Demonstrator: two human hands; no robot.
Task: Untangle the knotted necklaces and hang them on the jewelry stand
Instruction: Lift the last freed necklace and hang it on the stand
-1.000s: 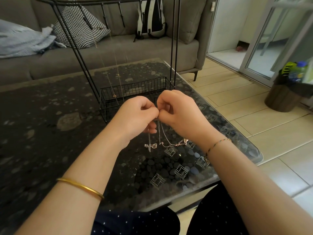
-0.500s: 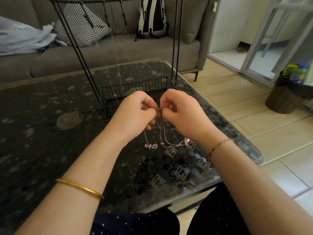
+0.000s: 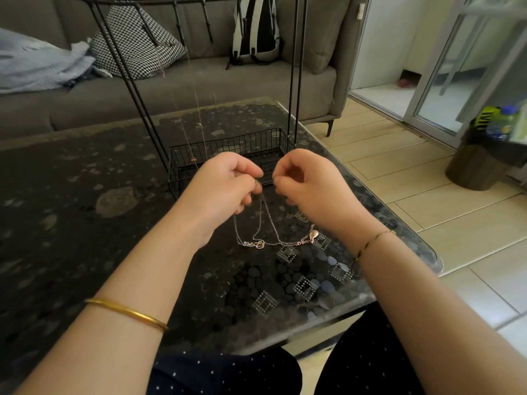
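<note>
Necklaces (image 3: 263,220): strands fall from the left fingertips down to the glass. Their low ends spread sideways, with the pendants lying in a row across the table just in front of the stand.
Left hand (image 3: 225,186): pinches the chains at their top.
Right hand (image 3: 308,183): fingers curled, thumb against forefinger, a gap apart from the left. I cannot tell whether a strand lies between them.
Jewelry stand (image 3: 228,146): black wire basket and uprights just behind the hands, with fine chains (image 3: 196,109) hanging inside.
Table (image 3: 85,195): dark pebbled glass.
Behind: sofa (image 3: 199,86), chequered cushion (image 3: 134,44), backpack (image 3: 256,29).
Count: three pendants, two hands, one stand. The strands are too thin to count.
</note>
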